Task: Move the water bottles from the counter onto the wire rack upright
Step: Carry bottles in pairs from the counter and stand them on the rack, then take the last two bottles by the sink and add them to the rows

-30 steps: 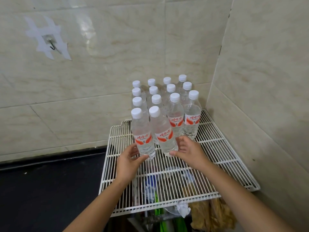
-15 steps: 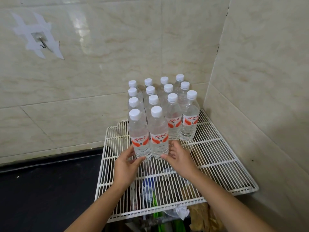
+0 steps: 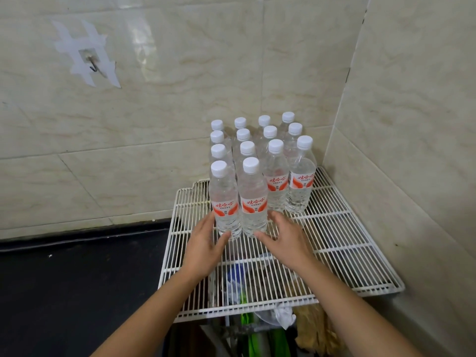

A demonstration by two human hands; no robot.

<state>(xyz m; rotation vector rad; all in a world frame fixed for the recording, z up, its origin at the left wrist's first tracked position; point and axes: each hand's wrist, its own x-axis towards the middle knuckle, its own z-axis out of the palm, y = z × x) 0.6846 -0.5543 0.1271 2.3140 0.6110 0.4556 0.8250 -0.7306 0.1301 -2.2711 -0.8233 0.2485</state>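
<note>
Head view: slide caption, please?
Left hand and right hand flank the front two of fourteen upright water bottles on a wire rack.

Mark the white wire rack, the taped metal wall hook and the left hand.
white wire rack (image 3: 342, 243): head view, bare wires on right
taped metal wall hook (image 3: 92, 63): head view, its bent shank
left hand (image 3: 206, 244): head view, back of hand

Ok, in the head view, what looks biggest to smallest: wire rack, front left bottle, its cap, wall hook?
1. wire rack
2. front left bottle
3. cap and wall hook: both tiny, about alike; the hook is farther off, so no ranking.
</note>
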